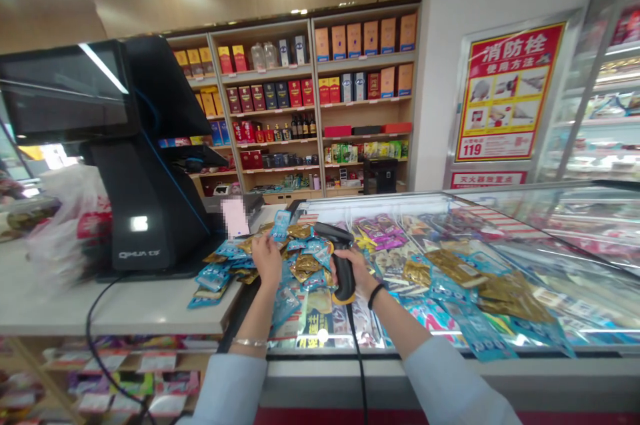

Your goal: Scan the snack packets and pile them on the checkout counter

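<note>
left hand [267, 259] pinches blue foil snack pkt [281, 225] upright; right hand [358, 270] wraps round black corded barcode scanner [330, 233], both over pile of blue & gold foil pkts [306, 266] on glass-top freezer [380, 201] next to white tabletop [125, 305].

Here's a small shop: a till [113, 171] stands on the counter [125, 305], beside shelves [314, 111] of boxed bottles and a glass-topped display case [370, 201] piled with packets [455, 271].

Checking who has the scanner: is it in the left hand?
No, the right hand grips the black barcode scanner; the left hand holds a blue packet.
</note>
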`<state>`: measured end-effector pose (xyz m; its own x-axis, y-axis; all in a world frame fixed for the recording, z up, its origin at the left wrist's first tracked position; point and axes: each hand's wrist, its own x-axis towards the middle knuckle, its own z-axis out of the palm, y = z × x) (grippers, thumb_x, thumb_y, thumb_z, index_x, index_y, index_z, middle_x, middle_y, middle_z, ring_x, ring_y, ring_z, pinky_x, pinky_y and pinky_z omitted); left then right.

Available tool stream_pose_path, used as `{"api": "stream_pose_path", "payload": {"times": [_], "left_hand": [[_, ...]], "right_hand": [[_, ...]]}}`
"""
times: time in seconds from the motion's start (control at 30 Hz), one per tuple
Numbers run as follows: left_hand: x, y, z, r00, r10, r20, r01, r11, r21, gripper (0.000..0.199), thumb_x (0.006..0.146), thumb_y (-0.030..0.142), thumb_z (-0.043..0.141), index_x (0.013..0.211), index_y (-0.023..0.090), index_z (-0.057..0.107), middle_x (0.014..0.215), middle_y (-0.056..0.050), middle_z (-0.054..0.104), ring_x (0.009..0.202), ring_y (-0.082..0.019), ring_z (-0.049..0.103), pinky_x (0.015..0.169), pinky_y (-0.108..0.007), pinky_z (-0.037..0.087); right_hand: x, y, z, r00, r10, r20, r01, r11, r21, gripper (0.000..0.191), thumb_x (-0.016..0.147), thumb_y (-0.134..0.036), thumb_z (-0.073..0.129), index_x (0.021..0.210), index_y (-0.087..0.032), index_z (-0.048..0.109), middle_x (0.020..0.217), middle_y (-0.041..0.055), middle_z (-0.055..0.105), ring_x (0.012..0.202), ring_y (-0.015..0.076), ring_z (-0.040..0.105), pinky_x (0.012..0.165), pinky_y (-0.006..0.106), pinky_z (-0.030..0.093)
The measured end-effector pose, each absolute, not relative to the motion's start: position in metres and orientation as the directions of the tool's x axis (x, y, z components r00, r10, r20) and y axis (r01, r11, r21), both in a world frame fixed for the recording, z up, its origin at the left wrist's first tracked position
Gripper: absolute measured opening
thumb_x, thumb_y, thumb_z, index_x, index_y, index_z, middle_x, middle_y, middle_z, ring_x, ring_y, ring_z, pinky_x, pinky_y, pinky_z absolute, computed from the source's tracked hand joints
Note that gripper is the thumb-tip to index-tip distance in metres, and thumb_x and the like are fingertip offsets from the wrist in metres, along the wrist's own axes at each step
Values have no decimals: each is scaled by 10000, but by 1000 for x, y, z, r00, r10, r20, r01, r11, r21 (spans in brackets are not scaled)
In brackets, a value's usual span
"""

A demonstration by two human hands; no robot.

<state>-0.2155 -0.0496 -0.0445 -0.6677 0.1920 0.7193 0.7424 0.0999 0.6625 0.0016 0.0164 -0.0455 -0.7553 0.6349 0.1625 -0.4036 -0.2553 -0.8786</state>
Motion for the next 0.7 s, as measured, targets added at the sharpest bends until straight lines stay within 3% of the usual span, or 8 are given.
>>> {"api": "stream_pose_path", "payload": {"times": [0.3, 0.47, 0.7], "left_hand": [[-218, -48, -48, -672, 169, 721, 737, 62, 673, 247, 855, 215, 445, 979, 166, 652, 858, -59, 532, 814, -195, 548, 831, -373, 476], [-212, -48, -44, -679, 205, 705, 730, 77, 679, 259, 853, 202, 445, 991, 146, 656, 878, -78, 538, 842, -211, 563, 853, -391, 475], [-208, -47, -41, -700, 247, 670, 710, 148, 688, 295, 831, 195, 450, 1008, 115, 672, 839, -77, 523, 810, -218, 549, 852, -400, 464]], "right_hand": [[4, 21, -50, -782, 609, 136, -376, -286, -881, 304, 630, -466, 621, 615, -165, 577, 432, 4, 567, 341, 118, 496, 347, 222, 359], [8, 21, -50, -778, 614, 134, -378, -288, -880, 328, 655, -465, 620, 546, -163, 557, 411, 11, 549, 352, 112, 506, 360, 215, 373], [16, 15, -44, -698, 708, 104, -420, -287, -861, 318, 618, -462, 624, 517, -170, 546, 406, -10, 526, 331, 109, 485, 333, 222, 378]]}}
